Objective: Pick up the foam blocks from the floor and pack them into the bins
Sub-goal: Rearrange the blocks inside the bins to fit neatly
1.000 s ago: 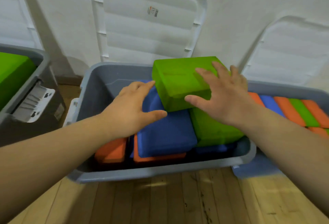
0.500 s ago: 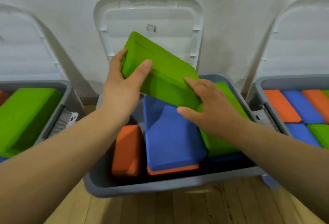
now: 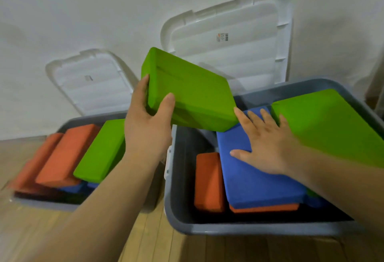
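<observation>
My left hand (image 3: 147, 128) grips one end of a green foam block (image 3: 191, 89), held tilted in the air above the gap between two grey bins. My right hand (image 3: 268, 145) lies with spread fingers over a blue block (image 3: 255, 176) in the right bin (image 3: 207, 228), its fingertips near the raised block's lower corner. That bin also holds an orange block (image 3: 209, 182), another orange one under the blue, and a large green block (image 3: 332, 124). The left bin (image 3: 45, 205) holds orange blocks (image 3: 66, 155) and a green block (image 3: 99, 151).
Two white lids (image 3: 230, 39) lean against the white wall behind the bins; the left lid (image 3: 91, 83) stands lower. Wooden floor (image 3: 166, 247) runs in front of the bins. The bins sit close together, side by side.
The view has swung left, so the left bin shows fully. My right hand has let go of the green block and dropped onto the blue one; my left hand alone carries the block leftward.
</observation>
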The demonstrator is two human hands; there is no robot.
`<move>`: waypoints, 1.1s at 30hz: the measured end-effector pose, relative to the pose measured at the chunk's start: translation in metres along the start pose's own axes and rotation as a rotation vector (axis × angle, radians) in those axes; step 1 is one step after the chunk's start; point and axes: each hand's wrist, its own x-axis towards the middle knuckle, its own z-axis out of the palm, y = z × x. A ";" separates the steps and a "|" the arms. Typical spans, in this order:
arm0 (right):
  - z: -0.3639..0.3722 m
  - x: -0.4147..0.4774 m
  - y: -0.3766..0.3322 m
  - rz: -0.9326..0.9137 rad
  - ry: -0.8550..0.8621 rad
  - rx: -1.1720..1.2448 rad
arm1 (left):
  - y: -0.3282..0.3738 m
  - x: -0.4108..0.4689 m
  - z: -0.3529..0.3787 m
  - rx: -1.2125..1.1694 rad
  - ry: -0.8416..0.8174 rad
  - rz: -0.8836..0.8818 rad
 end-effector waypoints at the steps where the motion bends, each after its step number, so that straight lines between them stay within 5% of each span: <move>1: 0.001 0.000 -0.001 0.006 -0.019 -0.017 | 0.002 0.000 -0.002 0.029 0.006 0.031; 22: -0.002 0.004 -0.003 0.041 -0.044 -0.063 | 0.004 -0.028 0.014 0.566 -0.300 0.180; 33: -0.008 0.001 -0.003 0.044 -0.099 -0.037 | -0.026 -0.015 0.042 0.759 -0.562 -0.013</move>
